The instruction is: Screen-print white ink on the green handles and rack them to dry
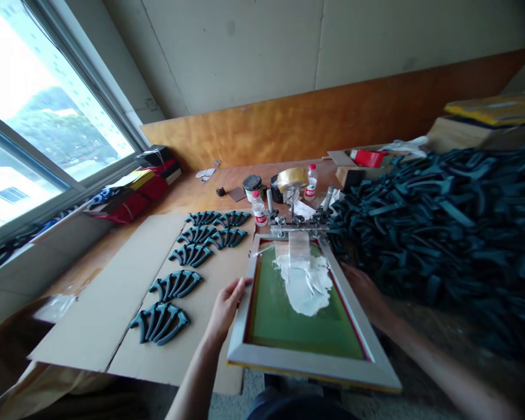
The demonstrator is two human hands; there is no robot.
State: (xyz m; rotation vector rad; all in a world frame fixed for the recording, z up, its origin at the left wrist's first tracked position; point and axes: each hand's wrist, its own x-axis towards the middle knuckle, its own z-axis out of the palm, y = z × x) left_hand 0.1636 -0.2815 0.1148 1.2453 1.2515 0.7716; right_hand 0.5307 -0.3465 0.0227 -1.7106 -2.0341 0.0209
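A metal-framed screen (pixel 315 364) with green mesh is held by a clamp (pixel 295 226) at its far end. White paste (pixel 308 289) lies on the mesh, with a flat squeegee (pixel 298 249) standing at its far side. My left hand (pixel 227 303) grips the frame's left edge, fingers closed on it. My right hand (pixel 363 289) is by the frame's right edge, blurred and partly hidden; whether it holds anything is unclear. Dark green curved parts (pixel 160 322) lie in fanned groups on cardboard (pixel 219 280) to the left.
A big heap of dark green parts (pixel 455 221) fills the right side. Behind the clamp stand two red-capped bottles (pixel 259 209), a can (pixel 252 185) and a tape roll (pixel 292 178). Boxes (pixel 476 131) sit at the back right, red boxes (pixel 126 204) by the window.
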